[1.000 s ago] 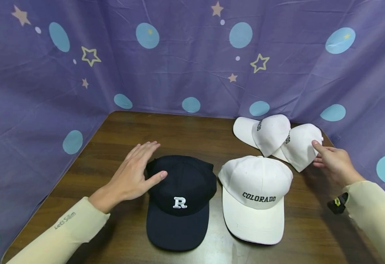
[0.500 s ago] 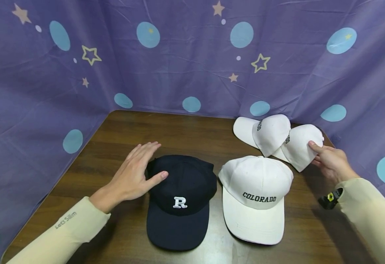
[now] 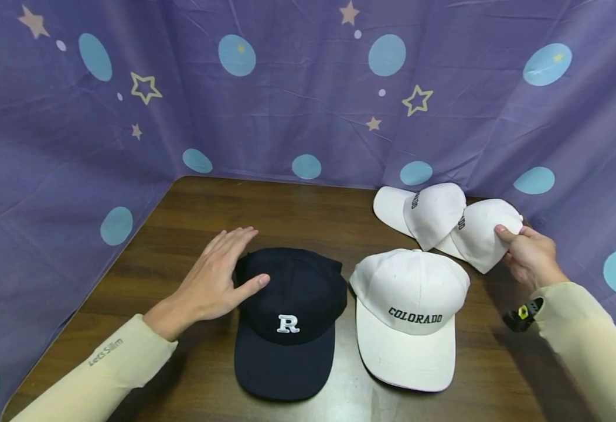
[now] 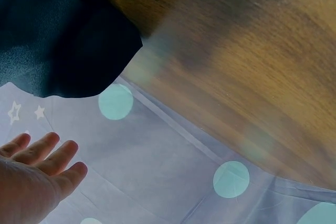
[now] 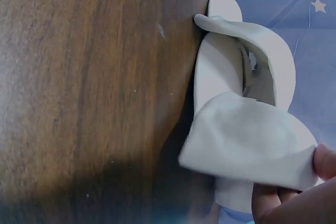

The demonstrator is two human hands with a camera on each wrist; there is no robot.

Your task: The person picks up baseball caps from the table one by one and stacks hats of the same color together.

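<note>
Purple fabric curtain with blue spots and stars: beyond and to both sides of the black fabric cap with a white R.
Brown wood-grain desk: beneath the black cap and the other three.
Black cap: brim toward the person, long axis running straight away.
White fabric cap lettered COLORADO: just right of the black cap, brim also toward the person.
Right-hand white fabric cap: beyond and well right of the black cap; long axis mostly sideways, brim left and slightly nearward, back end to the right, in the right hand.
Far white fabric cap: beyond and right of the black cap, brim left; its hollow shows from the right wrist, the right-hand cap's brim reaching it, how far in I cannot tell.
Hands: well apart; the right pinches the right-hand cap's back edge, thumb on top. The left hand, fingers straight, is just left of the black cap; I cannot tell whether its thumb touches.
Since half a second ago: the right-hand cap's back has shifted slightly farther right; the left hand looks unmoved.
</note>
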